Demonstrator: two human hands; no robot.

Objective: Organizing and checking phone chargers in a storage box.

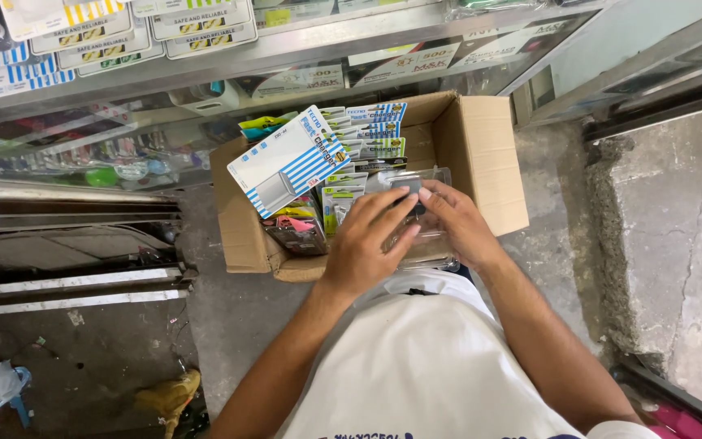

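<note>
Head view, looking straight down at my feed of the person's lap. Both hands meet over an open brown cardboard box [481, 154] that sits on the grey concrete floor [229, 325], tilted a little toward the wearer, I judge so its contents face up for picking.

Left hand [365, 244]: fingers curled around the near edge of a clear plastic blister pack with a dark insert [413, 195], thumb pressed on top. Right hand [457, 219]: fingers closed on the same pack from the other side. One pack, held between two hands just above the box's front rim; the two-sided grip looks suited to steadying a slippery, flexing shell.

Inside the box, carded items stand on edge in rows, probably packed so for density. Count is uncertain: roughly eight to ten blue-and-white striped cards at the back, several green-topped ones mid-box. One large white-and-blue striped flat carton [286, 167] lies slanted across the left corner, resting on the rest.

Glass display counter [83, 154] stands just behind the box, stocked shelves inside.
</note>
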